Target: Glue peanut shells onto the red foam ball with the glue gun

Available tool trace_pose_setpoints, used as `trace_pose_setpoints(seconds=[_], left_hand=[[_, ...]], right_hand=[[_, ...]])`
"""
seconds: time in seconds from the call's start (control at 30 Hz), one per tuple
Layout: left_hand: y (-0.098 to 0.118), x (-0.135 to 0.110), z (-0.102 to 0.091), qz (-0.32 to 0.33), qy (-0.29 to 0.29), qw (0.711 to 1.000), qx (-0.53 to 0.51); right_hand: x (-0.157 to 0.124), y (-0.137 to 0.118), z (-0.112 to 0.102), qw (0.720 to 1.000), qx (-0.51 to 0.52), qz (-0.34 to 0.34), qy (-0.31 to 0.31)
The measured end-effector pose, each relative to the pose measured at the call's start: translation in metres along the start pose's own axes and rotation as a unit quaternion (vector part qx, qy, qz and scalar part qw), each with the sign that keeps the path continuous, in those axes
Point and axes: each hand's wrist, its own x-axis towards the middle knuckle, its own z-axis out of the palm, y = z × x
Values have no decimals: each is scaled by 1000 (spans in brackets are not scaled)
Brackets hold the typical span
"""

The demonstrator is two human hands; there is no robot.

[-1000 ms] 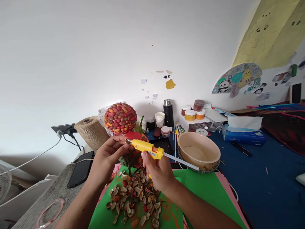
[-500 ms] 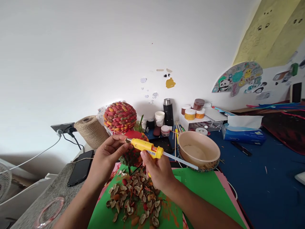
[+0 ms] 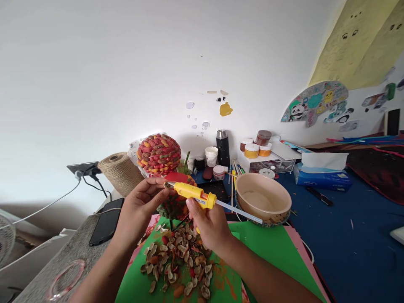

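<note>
My right hand [image 3: 212, 225] is closed around the handle of a yellow hot glue gun [image 3: 189, 191]. A translucent glue stick [image 3: 238, 211] juts out of the gun's rear. Its metal nozzle points left, to the fingertips of my left hand [image 3: 142, 204]. Those fingers pinch a small brown peanut shell [image 3: 166, 185], mostly hidden, right at the nozzle. Below both hands, loose peanut shells [image 3: 179, 242], some painted red or orange, lie heaped on green paper [image 3: 135, 280]. Behind my hands stands a round form [image 3: 159, 155] covered in red, orange and brown shells, above a second, partly hidden shell-covered piece [image 3: 172, 206].
A beige bowl [image 3: 263, 189] stands right of the glue gun. Behind are paper cups [image 3: 211, 156], a black flask [image 3: 223, 149] and paint jars [image 3: 251, 151]. At left are a twine spool [image 3: 121, 174] and a phone [image 3: 106, 223]; a tissue pack [image 3: 323, 179] sits at right.
The glue gun's nozzle and the peanut shell at my left fingertips have shifted very slightly left and up. Both hands keep their hold.
</note>
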Motion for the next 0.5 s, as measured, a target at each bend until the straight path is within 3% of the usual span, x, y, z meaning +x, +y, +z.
trace_pose_setpoints(seconds=[0.5], left_hand=[[-3,0,-5,16,1,1000,6]], right_hand=[[1,1,0,1000,10,7,0]])
